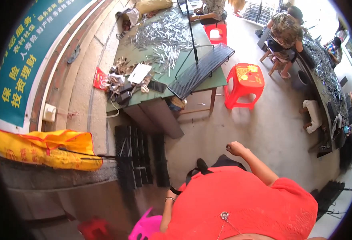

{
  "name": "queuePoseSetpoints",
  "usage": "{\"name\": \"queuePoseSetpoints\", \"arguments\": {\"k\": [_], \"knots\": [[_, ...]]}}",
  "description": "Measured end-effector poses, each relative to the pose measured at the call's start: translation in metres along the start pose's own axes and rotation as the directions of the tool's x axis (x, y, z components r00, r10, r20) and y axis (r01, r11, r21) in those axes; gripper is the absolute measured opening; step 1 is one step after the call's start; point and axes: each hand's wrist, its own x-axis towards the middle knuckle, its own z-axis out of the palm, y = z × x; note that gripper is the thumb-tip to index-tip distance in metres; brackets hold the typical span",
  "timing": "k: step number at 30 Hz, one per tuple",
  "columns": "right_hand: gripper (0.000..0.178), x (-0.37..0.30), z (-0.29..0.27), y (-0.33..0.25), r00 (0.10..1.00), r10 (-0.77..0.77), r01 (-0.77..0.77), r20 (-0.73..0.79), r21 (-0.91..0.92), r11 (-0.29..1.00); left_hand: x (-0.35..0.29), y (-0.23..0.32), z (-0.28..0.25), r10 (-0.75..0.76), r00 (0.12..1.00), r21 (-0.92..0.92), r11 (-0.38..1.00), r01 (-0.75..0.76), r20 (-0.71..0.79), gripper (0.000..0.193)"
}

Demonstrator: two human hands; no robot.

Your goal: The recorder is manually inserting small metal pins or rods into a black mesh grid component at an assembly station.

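My right hand (235, 149) is held out ahead of my body over the floor, its fingers curled in and nothing visible in them. Low on the left, my left hand (170, 194) hangs by my side, a bracelet at its wrist; its fingers are hidden, and a dark strip shows beside it. Nearest ahead of my right hand stands a red plastic stool (246, 85) with a yellow pattern on its seat. A black mesh rack (202, 71) with an upright post rests at the edge of the green table (200, 38).
Many small metal pieces (164, 34) cover the table, with a phone (156, 86) near its corner. Black racks (138, 156) lean at the left beside a yellow sack (48, 150). Co-workers (286, 32) sit along a long bench (324, 80) at the right; a bucket (301, 79) stands nearby.
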Motion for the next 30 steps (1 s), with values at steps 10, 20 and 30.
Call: {"name": "queuePoseSetpoints", "arguments": {"k": [10,20,30], "knots": [[0.021,-0.040,-0.007,0.017,0.999,-0.012,0.019,-0.041,0.186,0.982,-0.038,0.026,0.005,0.038,0.988,-0.301,0.950,-0.081,-0.147,0.024],[0.023,-0.102,0.040,0.109,0.986,0.011,-0.023,0.168,0.073,0.997,-0.051,0.096,-0.013,0.035,0.989,-0.436,0.895,-0.094,-0.143,0.028],[0.022,0.009,0.011,0.006,0.998,-0.060,0.058,0.017,0.088,0.994,-0.039,0.067,-0.055,0.012,0.996,-0.373,0.927,-0.045,-0.091,0.035]]}}
